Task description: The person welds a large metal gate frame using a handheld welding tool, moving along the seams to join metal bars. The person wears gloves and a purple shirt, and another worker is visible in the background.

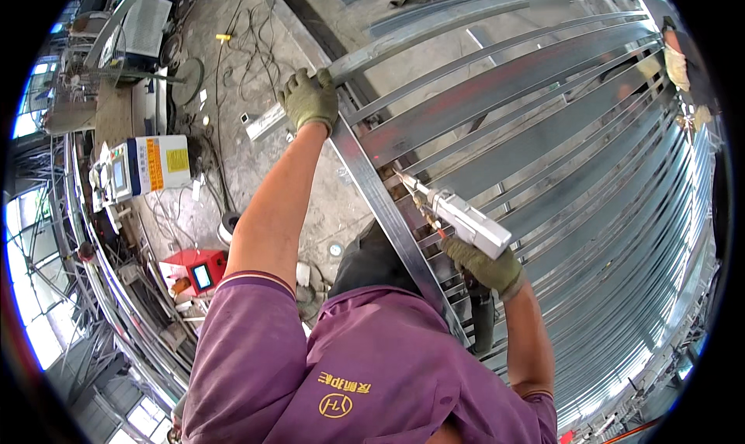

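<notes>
My left hand [310, 102], in an olive work glove, is closed over the corner of a grey metal frame [382, 199]. Just left of it a short square tube [265, 123] sticks out. Lower down, my right hand [489, 267], gloved alike, grips a handheld welding gun [468, 220] with a pale boxy body and a copper-coloured nozzle. The nozzle points up and left, close to where the flat slats [458, 114] meet the frame's side rail. My fingers partly hide the gun's grip.
Another person's gloved hand [677, 67] is at the far right end of the slats. On the left stand a white and blue machine box [163, 164] and a red unit with a small screen [194, 273]. Cables [260, 44] lie across the concrete floor.
</notes>
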`<act>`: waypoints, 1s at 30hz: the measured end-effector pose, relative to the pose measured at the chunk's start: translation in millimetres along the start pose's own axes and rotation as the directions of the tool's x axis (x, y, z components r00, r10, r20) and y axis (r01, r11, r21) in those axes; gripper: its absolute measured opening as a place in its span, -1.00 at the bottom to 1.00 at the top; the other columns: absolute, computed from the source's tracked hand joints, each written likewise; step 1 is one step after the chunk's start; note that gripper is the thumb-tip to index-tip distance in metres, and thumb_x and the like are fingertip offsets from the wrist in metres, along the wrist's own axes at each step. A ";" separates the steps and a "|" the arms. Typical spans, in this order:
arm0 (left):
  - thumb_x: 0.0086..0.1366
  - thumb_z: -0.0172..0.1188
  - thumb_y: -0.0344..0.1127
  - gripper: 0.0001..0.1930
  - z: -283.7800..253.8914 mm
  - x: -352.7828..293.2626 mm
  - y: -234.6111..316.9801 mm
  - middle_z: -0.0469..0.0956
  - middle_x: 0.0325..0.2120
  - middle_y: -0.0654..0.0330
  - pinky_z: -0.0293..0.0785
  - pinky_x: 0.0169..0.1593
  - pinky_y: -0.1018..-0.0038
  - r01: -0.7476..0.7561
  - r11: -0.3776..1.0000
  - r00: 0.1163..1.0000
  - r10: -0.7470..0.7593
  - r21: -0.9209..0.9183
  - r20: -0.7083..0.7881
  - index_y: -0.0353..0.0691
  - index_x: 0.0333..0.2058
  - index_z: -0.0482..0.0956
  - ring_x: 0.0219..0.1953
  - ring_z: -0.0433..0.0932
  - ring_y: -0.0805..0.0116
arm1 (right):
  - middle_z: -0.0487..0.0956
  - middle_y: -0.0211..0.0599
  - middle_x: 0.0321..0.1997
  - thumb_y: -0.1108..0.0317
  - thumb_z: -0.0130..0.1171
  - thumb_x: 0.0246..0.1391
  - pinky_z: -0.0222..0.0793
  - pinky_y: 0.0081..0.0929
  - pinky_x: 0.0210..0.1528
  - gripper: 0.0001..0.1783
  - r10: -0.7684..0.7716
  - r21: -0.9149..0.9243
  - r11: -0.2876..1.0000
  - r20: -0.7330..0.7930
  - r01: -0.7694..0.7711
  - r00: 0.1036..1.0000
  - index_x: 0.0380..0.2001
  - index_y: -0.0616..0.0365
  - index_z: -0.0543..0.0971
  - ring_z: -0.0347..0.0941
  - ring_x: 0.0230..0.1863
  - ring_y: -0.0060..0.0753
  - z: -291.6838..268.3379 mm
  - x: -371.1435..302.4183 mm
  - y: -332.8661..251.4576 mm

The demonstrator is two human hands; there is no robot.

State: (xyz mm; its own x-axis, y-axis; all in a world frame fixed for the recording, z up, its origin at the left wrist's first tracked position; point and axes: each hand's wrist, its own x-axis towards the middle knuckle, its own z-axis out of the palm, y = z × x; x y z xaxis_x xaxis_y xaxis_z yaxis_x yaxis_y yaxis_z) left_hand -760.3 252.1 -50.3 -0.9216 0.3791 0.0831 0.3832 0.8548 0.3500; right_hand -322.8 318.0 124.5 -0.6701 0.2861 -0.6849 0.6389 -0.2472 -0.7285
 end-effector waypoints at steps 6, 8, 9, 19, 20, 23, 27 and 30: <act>0.55 -0.09 0.20 -0.41 -2.3 -2.3 10.4 0.63 0.13 -0.07 0.15 0.45 0.03 0.008 0.995 0.999 -0.011 0.097 0.036 -0.16 0.15 0.62 0.30 0.46 -0.12 | 0.71 -0.44 -0.01 0.25 0.51 0.25 0.53 -0.54 -0.03 -0.42 -0.003 0.087 0.996 0.052 -0.001 0.999 0.27 0.17 0.59 0.53 -0.08 -0.61 2.6 26.8 10.5; 0.54 -0.07 0.19 -0.44 2.4 -2.2 7.4 0.66 0.07 -0.08 0.20 0.39 0.02 -0.030 0.994 0.999 0.034 0.101 -0.042 -0.15 0.08 0.66 0.24 0.49 -0.13 | 0.71 -0.44 0.02 0.26 0.51 0.25 0.54 -0.52 0.00 -0.41 -0.011 0.095 0.996 0.059 0.006 0.998 0.29 0.15 0.59 0.54 -0.05 -0.59 1.4 25.2 9.2; 0.53 -0.06 0.18 -0.45 4.9 -1.8 5.1 0.67 0.05 -0.07 0.22 0.38 0.02 -0.032 0.994 0.998 0.037 0.104 -0.047 -0.15 0.06 0.66 0.22 0.50 -0.13 | 0.71 -0.43 0.03 0.27 0.51 0.25 0.54 -0.50 0.01 -0.41 -0.017 0.100 0.995 0.061 0.011 0.998 0.30 0.15 0.58 0.54 -0.04 -0.58 1.0 25.0 9.8; 0.52 -0.02 0.16 -0.48 16.8 7.4 -5.7 0.69 0.00 -0.09 0.25 0.34 0.03 -0.033 0.993 0.996 0.042 0.113 -0.075 -0.15 0.02 0.67 0.15 0.54 -0.14 | 0.73 -0.33 0.08 0.26 0.51 0.24 0.56 -0.47 0.06 -0.40 0.008 0.076 0.997 0.099 -0.015 0.995 0.28 0.16 0.58 0.61 0.00 -0.51 6.3 43.7 17.8; 0.52 -0.02 0.16 -0.48 16.5 8.5 -5.1 0.68 0.00 -0.09 0.25 0.35 0.04 -0.028 0.993 0.998 0.035 0.112 -0.061 -0.16 0.03 0.67 0.15 0.54 -0.14 | 0.73 -0.32 0.09 0.26 0.51 0.24 0.56 -0.46 0.06 -0.41 -0.003 0.059 0.998 0.099 -0.003 0.995 0.28 0.16 0.58 0.62 0.01 -0.49 6.6 44.5 17.4; 0.52 -0.03 0.16 -0.47 15.7 9.3 -4.6 0.68 0.01 -0.10 0.24 0.36 0.04 -0.029 0.993 0.997 0.037 0.115 -0.067 -0.18 0.04 0.67 0.16 0.53 -0.13 | 0.73 -0.29 0.10 0.26 0.50 0.25 0.56 -0.45 0.10 -0.42 -0.018 0.041 0.999 0.105 0.014 0.994 0.27 0.16 0.59 0.63 0.05 -0.45 6.8 45.7 17.5; 0.53 -0.05 0.16 -0.46 15.3 8.1 -4.7 0.68 0.02 -0.10 0.23 0.37 0.04 -0.021 0.992 0.998 0.029 0.128 -0.058 -0.17 0.04 0.67 0.18 0.54 -0.13 | 0.72 -0.26 0.13 0.27 0.49 0.25 0.58 -0.44 0.14 -0.45 -0.093 0.059 0.994 0.102 0.087 0.990 0.25 0.17 0.60 0.64 0.12 -0.44 10.3 46.1 21.9; 0.53 -0.05 0.16 -0.47 11.7 7.1 0.6 0.68 0.04 -0.09 0.21 0.39 0.04 -0.006 0.994 0.999 0.012 0.112 -0.052 -0.15 0.06 0.67 0.20 0.54 -0.13 | 0.73 -0.25 0.14 0.26 0.50 0.24 0.58 -0.45 0.17 -0.44 -0.059 0.053 0.997 0.088 0.055 0.994 0.25 0.17 0.60 0.64 0.14 -0.44 10.4 45.7 21.8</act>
State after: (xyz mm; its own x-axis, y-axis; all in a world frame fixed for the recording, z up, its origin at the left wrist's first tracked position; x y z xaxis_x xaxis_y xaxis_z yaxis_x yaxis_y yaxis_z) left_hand -765.9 259.5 -60.5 -0.9188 0.3706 0.1361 0.3936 0.8865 0.2432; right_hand -343.4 316.0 77.1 -0.7375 0.2178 -0.6393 0.5805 -0.2795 -0.7648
